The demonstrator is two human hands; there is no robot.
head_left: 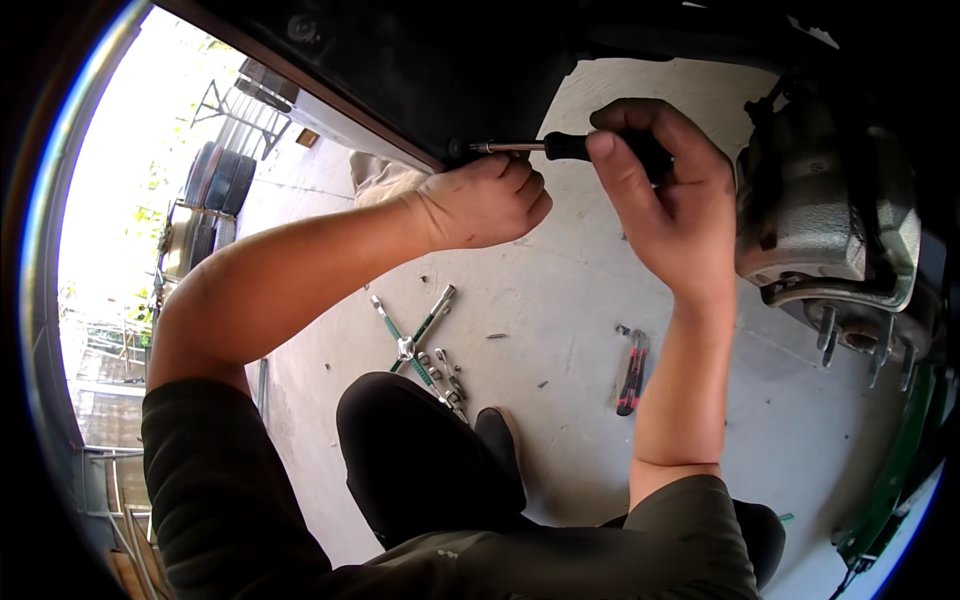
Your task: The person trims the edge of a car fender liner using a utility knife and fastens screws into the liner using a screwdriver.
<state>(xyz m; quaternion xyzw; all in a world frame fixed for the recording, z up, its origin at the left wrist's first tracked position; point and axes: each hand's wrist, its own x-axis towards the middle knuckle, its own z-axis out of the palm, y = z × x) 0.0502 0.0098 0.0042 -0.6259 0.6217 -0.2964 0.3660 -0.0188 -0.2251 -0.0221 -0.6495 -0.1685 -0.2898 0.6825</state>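
My right hand (685, 190) is closed round the black handle of a screwdriver (567, 147). The shaft lies roughly level and points left, its metal tip at a round fastener (457, 147) near the lower edge of a black panel (430, 80). Just under the shaft, my left hand (490, 205) is curled shut close to the tip. Its fingertips are turned away, so whatever they grip is hidden.
A brake caliper (810, 210) and a hub with wheel studs (860, 335) stand at the right. On the concrete floor lie a four-way lug wrench (405, 348), loose sockets (450, 375) and a red-and-black hand tool (631, 375). Stacked tires (218, 180) are at far left.
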